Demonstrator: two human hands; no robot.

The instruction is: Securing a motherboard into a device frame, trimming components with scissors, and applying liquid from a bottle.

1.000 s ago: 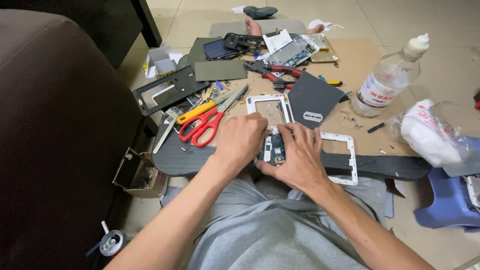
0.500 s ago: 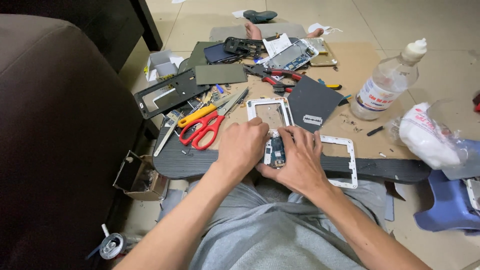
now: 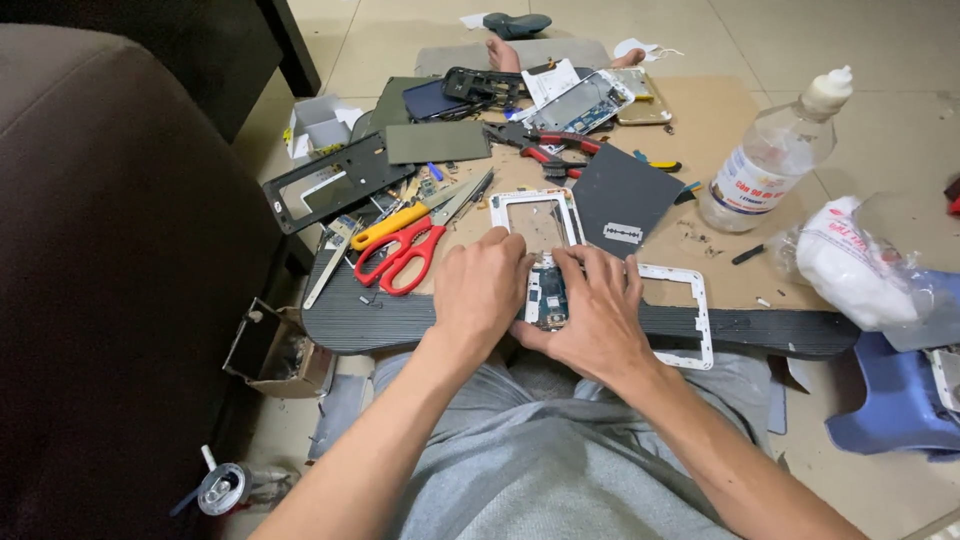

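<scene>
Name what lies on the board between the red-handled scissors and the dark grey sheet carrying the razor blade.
In the head view, a white phone frame lies between the red-handled scissors and the dark grey sheet, just beyond both hands' fingertips.

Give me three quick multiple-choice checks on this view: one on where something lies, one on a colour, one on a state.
1. Where do the scissors lie relative to the hands?
A. to their left on the dark board
B. to their right by the bottle
C. on the grey lap

2. What colour are the scissors' handles?
A. blue
B. red
C. green

3. What are both hands doing?
A. resting open on the lap
B. holding the bottle
C. gripping a small opened phone body

Answers: 1 A, the scissors sit left of the left hand on the dark board. 2 B, both handle loops are red. 3 C, the left hand and right hand close around the small opened phone body, its inner parts showing between them; the clear bottle stands untouched.
</scene>
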